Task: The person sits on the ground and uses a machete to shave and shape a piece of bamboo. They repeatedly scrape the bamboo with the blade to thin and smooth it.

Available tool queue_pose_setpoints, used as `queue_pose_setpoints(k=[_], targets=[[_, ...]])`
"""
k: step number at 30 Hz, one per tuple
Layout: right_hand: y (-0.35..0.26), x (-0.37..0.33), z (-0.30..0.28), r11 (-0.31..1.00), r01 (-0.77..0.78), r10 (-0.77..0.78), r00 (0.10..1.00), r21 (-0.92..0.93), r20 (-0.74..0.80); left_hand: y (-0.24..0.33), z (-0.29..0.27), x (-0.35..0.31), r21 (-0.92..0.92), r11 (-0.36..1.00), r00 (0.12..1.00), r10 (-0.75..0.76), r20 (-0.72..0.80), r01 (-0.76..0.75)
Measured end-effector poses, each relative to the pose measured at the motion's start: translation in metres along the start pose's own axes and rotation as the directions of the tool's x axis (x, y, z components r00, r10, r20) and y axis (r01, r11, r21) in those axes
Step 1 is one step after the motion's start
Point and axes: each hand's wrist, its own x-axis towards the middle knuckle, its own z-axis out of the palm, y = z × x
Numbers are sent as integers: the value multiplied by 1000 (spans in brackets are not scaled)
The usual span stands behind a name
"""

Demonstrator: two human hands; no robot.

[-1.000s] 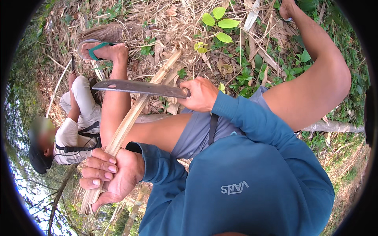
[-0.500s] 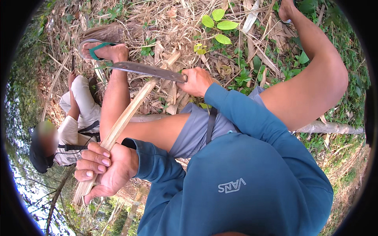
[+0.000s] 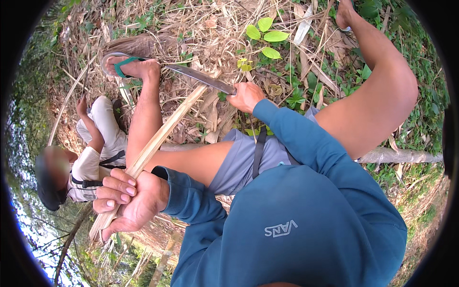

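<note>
My left hand [image 3: 136, 201] is closed round the near end of a long pale strip of split wood [image 3: 165, 131], which slants up and away to the right. In my right hand [image 3: 246, 97] is the handle of a machete [image 3: 200, 78]. Its dark blade points left and lies across the strip near the far end; whether it touches the wood I cannot tell. The handle is mostly hidden by my fingers.
My bare legs spread either side, one foot in a green-strapped sandal [image 3: 126, 66]. Another person [image 3: 88, 167] sits at the left. A thin log [image 3: 401, 156] runs under my legs. Dry leaf litter [image 3: 210, 28] and a green-leaved seedling [image 3: 271, 36] lie beyond.
My right hand has moved a little right, carrying the machete blade along the strip toward its far end. My left hand keeps its grip, almost still. The other person's arm has shifted slightly.
</note>
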Motion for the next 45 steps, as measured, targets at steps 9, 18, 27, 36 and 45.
queue_pose_setpoints(k=[9, 18, 27, 36, 45], targets=[[34, 18, 0, 988, -155, 155, 987, 5, 37, -9, -11, 6, -48, 998, 999, -39, -9, 39], [31, 5, 7, 985, -144, 146, 989, -91, 21, -12, -8, 19, -128, 991, 998, -47, -33, 42], [13, -24, 0, 990, -86, 93, 994, -116, 55, -10, -20, 29, -213, 974, 997, -80, -9, 76], [11, -27, -10, 990, -74, 83, 994, -121, 71, 11, -22, 45, -100, 990, 995, -94, 32, 97], [42, -6, 3, 991, -56, 54, 998, -124, -20, 43, -7, 48, -105, 991, 996, -82, 46, 86]])
